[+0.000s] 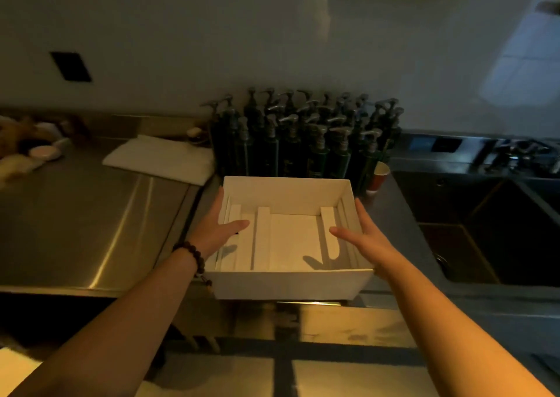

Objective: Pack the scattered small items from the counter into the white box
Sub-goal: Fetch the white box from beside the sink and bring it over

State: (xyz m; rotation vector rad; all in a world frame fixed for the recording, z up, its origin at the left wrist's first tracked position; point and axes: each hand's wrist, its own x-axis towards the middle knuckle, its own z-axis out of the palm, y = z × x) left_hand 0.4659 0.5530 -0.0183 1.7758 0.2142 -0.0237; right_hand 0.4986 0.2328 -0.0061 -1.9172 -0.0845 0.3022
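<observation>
An open white box (288, 286) with white dividers inside sits at the front of the steel counter (75, 214). My left hand (216, 225) lies against its left wall, thumb over the rim and fingers straight along the outside. My right hand (363, 239) lies against its right wall the same way, thumb reaching inside. No loose items are in the box. Small items (36, 148) lie blurred at the counter's far left.
Several dark pump bottles (303, 136) stand in a cluster behind the box. A folded white cloth (160, 158) lies to their left. A small red paper cup (378, 177) stands beside the bottles. A deep steel sink (485, 230) lies to the right.
</observation>
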